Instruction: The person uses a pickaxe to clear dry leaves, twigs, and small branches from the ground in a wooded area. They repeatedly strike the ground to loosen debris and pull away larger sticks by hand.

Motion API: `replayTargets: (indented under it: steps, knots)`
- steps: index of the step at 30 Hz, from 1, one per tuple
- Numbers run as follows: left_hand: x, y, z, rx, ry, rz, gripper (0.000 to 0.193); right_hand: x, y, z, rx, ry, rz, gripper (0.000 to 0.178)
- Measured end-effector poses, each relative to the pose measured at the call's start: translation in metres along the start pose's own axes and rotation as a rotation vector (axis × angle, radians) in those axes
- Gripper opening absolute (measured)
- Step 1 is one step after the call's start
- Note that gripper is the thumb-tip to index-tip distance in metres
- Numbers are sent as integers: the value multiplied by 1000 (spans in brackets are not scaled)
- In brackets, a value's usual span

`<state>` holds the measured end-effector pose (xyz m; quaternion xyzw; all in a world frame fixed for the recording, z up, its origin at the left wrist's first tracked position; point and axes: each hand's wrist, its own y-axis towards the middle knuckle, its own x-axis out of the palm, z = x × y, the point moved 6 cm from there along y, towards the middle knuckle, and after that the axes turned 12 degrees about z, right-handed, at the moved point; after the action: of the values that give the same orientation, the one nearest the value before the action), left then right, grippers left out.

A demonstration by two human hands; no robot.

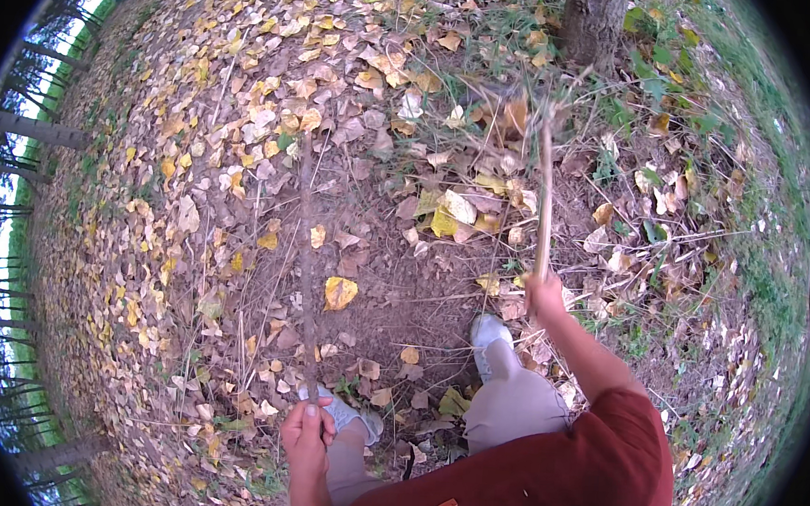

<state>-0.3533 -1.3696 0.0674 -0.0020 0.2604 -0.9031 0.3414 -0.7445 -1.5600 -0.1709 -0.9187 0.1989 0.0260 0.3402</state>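
Note:
My right hand (543, 297) is wrapped round the lower end of a pale wooden handle (546, 197), arm stretched forward. The handle points away from me, and its far end is blurred among leaves and dry stalks near a tree trunk, so the tool's head cannot be made out. Lower left, my left hand (308, 431) has its fingers curled round the near end of a long, thin brown stick (307, 256). That stick runs straight ahead over the leaf-strewn soil.
A tree trunk (593, 23) rises at the far right of centre. Fallen yellow and brown leaves (339, 294) cover much of the soil, with grass (747, 265) on the right. My light shoes (490, 342) stand near the hands. More trunks (37, 128) line the left.

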Motion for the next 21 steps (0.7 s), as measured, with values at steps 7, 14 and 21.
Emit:
replayTargets:
  steps: [7,14,21]
  knots:
    - [-4,3,-4,-11,-24,26,26,128,97,-124,143,101,215,14]
    - [-5,8,-5,-51,-40,46,27,113,-57,46,8,-304,-302,14]
    - [-7,2,-4,-13,-18,28,26,77,-35,-2,73,-107,-177,12]
